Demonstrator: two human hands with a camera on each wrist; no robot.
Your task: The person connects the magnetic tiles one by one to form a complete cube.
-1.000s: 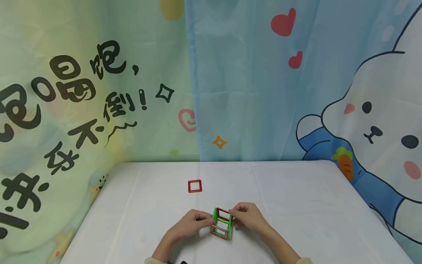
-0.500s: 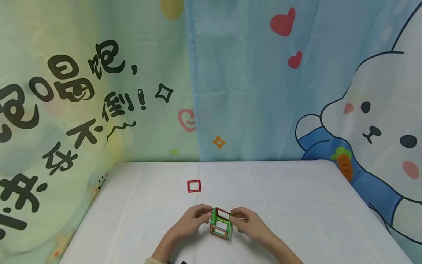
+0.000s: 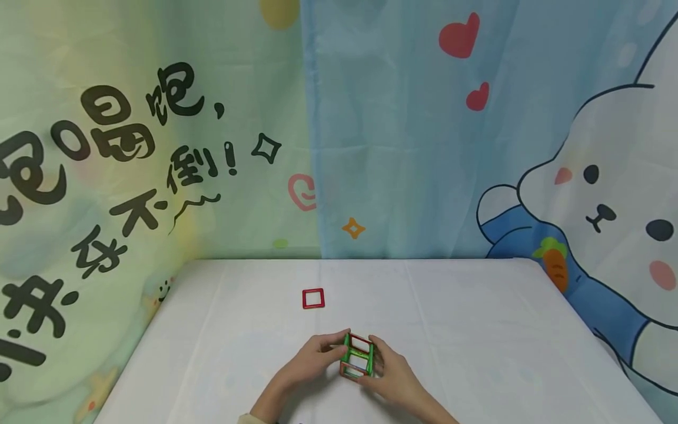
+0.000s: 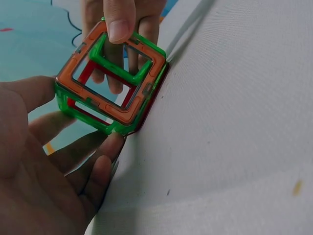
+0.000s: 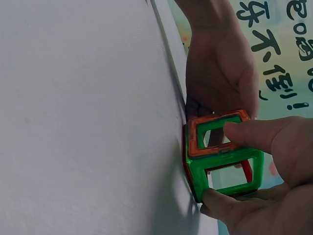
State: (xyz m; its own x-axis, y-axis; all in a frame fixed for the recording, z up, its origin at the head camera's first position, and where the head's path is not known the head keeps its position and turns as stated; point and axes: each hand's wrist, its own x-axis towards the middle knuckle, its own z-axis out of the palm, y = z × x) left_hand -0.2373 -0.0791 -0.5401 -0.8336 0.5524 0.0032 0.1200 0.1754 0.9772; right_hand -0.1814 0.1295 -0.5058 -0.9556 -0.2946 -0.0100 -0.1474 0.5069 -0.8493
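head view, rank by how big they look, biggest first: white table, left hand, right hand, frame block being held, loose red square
1. White table
2. Left hand and right hand: too alike to rank
3. Frame block
4. Loose red square

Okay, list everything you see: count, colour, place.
frame box: one, green, red and orange, between hands
loose square: one, red, on table beyond box
table: one, white, under hands
backdrop: count unclear, green and blue, behind table
lettering: several characters, black, backdrop's left
printed rabbit: one, white, backdrop's right
printed carrot: one, orange, on rabbit
hearts: three, red and pink, on backdrop
stars: two, black and orange, mid-backdrop
disc: one, yellow, backdrop top
sleeve: one, beige, left wrist
left hand: one, bare, box's left
right hand: one, bare, box's right
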